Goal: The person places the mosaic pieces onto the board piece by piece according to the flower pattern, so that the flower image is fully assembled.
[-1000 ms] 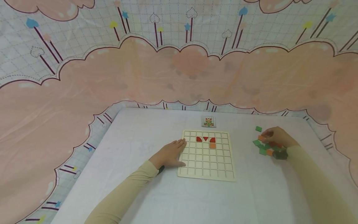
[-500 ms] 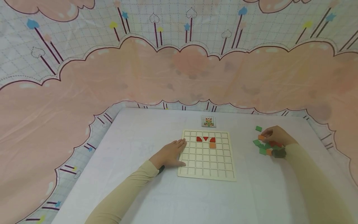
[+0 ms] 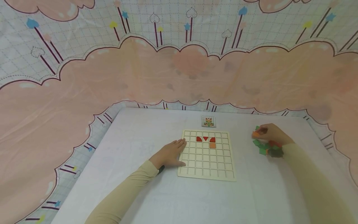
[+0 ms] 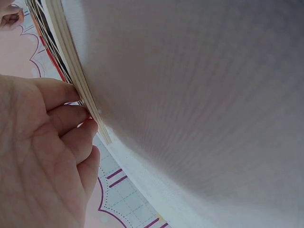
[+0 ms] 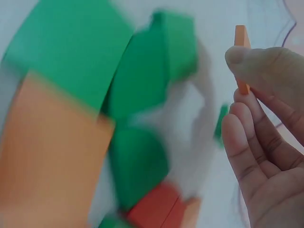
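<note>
Tan sleeves (image 3: 126, 189) reach in from the near side, over a smooth white tabletop (image 3: 251, 199) with soft shadows beneath the arms. The left hand (image 3: 169, 153) has its thumb spread wide of the fingers, touching the left edge of a pale gridded board (image 3: 205, 160). On the right, a heap of green, red and orange tiles (image 3: 261, 146) lies on the white; there the right hand (image 3: 272, 133) pinches an orange tile (image 5: 240, 35) between thumb and fingers. Red pieces and an orange square (image 3: 212, 145) sit in the board's farther rows. Beyond it lies a small pattern card (image 3: 208, 121). Past the table's far edge rises a peach backdrop (image 3: 156, 74) (scalloped like clouds, with hearts and stars on sticks against a pale grid).
</note>
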`<state>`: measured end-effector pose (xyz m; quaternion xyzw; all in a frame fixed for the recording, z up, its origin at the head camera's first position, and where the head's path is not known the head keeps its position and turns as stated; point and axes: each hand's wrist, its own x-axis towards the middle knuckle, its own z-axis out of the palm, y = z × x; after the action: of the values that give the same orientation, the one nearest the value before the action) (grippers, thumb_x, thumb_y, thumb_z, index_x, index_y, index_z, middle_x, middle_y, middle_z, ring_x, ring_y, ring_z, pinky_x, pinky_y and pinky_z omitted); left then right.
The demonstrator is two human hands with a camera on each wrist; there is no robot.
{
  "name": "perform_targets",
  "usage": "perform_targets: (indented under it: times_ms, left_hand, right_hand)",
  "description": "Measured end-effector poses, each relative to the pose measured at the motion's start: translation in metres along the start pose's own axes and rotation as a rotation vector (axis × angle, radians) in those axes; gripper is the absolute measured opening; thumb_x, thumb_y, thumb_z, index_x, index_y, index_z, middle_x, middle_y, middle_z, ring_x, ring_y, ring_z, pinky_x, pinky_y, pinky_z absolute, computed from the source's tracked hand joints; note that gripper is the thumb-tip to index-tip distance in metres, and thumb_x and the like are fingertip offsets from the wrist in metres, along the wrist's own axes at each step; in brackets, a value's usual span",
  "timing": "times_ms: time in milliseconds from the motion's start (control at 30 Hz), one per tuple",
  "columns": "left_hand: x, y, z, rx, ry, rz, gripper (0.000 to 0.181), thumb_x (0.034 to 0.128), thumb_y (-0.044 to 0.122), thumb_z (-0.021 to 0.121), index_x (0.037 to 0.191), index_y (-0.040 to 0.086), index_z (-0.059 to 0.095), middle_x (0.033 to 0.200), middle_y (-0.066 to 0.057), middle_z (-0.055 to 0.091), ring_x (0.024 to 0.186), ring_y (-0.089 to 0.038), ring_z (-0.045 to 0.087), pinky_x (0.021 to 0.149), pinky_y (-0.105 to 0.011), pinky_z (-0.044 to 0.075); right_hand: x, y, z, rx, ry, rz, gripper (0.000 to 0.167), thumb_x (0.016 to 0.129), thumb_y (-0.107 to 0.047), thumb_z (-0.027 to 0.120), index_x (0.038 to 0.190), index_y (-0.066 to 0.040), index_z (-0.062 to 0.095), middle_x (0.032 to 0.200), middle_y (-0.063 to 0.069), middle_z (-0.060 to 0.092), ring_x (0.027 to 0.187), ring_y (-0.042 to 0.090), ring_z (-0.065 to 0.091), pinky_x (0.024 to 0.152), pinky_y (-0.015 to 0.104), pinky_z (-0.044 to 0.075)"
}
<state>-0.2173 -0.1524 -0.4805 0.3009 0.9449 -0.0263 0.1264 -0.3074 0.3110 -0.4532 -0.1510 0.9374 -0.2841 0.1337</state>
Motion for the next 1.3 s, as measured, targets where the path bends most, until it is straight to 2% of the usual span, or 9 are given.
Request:
perform_targets:
  times_ms: [100,267,500,700,800,867,967,1167,1300]
  left_hand:
    - [0.000,0.000,0.000,-0.002,-0.002,-0.003,0.095,0.0845,0.065,0.050,0.150,0.005,0.017,0.158,-0.010,0.014,0.147,-0.021,0.016,0.120,-0.034,0.019]
    - [-0.001,0.000,-0.001,0.002,0.001,-0.001,0.095,0.0847,0.065,0.050,0.150,0.005,0.017,0.159,-0.010,0.014,0.147,-0.021,0.016,0.120,-0.034,0.019]
    - [0.000,0.000,0.000,0.006,-0.005,-0.009,0.095,0.0846,0.065,0.050,0.151,0.005,0.017,0.159,-0.010,0.014,0.147,-0.020,0.015,0.121,-0.033,0.019]
    - [-0.001,0.000,0.000,-0.036,0.009,0.006,0.094,0.0850,0.063,0.052,0.150,0.004,0.018,0.158,-0.011,0.015,0.147,-0.022,0.015,0.121,-0.034,0.018]
    - [-0.002,0.000,-0.001,-0.051,0.020,0.018,0.094,0.0849,0.063,0.051,0.150,0.003,0.020,0.158,-0.013,0.017,0.147,-0.023,0.017,0.120,-0.035,0.020]
    - [-0.002,0.000,-0.001,-0.052,0.022,0.022,0.094,0.0850,0.063,0.051,0.150,0.003,0.020,0.158,-0.013,0.017,0.147,-0.024,0.017,0.120,-0.035,0.019]
    - [-0.003,0.001,-0.002,-0.026,0.018,0.021,0.093,0.0855,0.063,0.051,0.150,0.003,0.019,0.158,-0.013,0.017,0.147,-0.024,0.017,0.120,-0.035,0.019]
    - [0.000,-0.001,0.001,0.020,0.003,0.008,0.094,0.0852,0.065,0.049,0.150,0.005,0.017,0.158,-0.010,0.015,0.147,-0.021,0.016,0.120,-0.033,0.019]
    - [0.000,-0.001,0.001,0.019,0.007,0.008,0.094,0.0851,0.065,0.049,0.150,0.005,0.018,0.158,-0.010,0.015,0.147,-0.021,0.017,0.120,-0.032,0.019]
  right_hand:
    - [0.007,-0.010,0.003,0.016,0.021,-0.060,0.023,0.082,-0.014,0.070,0.099,0.001,0.068,0.097,0.012,0.068,0.086,0.010,0.056,0.074,0.015,0.046]
    - [0.017,-0.034,0.011,0.077,0.005,-0.107,0.026,0.079,-0.007,0.072,0.100,0.006,0.067,0.093,0.014,0.067,0.076,0.001,0.053,0.069,0.014,0.047]
    - [0.033,-0.062,0.030,0.111,-0.004,-0.201,0.025,0.076,-0.010,0.076,0.095,0.005,0.069,0.086,0.013,0.068,0.074,0.004,0.055,0.067,0.015,0.049]
    - [0.043,-0.082,0.052,0.175,-0.029,-0.298,0.021,0.075,-0.015,0.077,0.090,-0.001,0.070,0.078,0.004,0.064,0.071,0.007,0.054,0.063,0.018,0.049]
    - [0.048,-0.095,0.062,0.178,-0.051,-0.291,0.022,0.074,-0.014,0.078,0.090,-0.001,0.070,0.078,0.004,0.064,0.071,0.008,0.055,0.064,0.019,0.049]
    - [0.051,-0.104,0.070,0.169,-0.065,-0.252,0.022,0.074,-0.011,0.078,0.091,0.000,0.070,0.079,0.007,0.065,0.072,0.010,0.056,0.065,0.019,0.050]
    - [0.055,-0.115,0.079,0.155,-0.086,-0.233,0.023,0.074,-0.008,0.077,0.093,0.002,0.069,0.080,0.009,0.065,0.071,0.010,0.055,0.064,0.018,0.050]
    - [0.054,-0.132,0.095,0.173,-0.123,-0.259,0.022,0.075,-0.006,0.076,0.093,0.003,0.070,0.082,0.010,0.067,0.071,0.010,0.056,0.064,0.018,0.051]
    - [0.055,-0.140,0.102,0.162,-0.139,-0.261,0.021,0.074,-0.008,0.078,0.091,0.002,0.070,0.082,0.009,0.066,0.072,0.010,0.056,0.065,0.020,0.051]
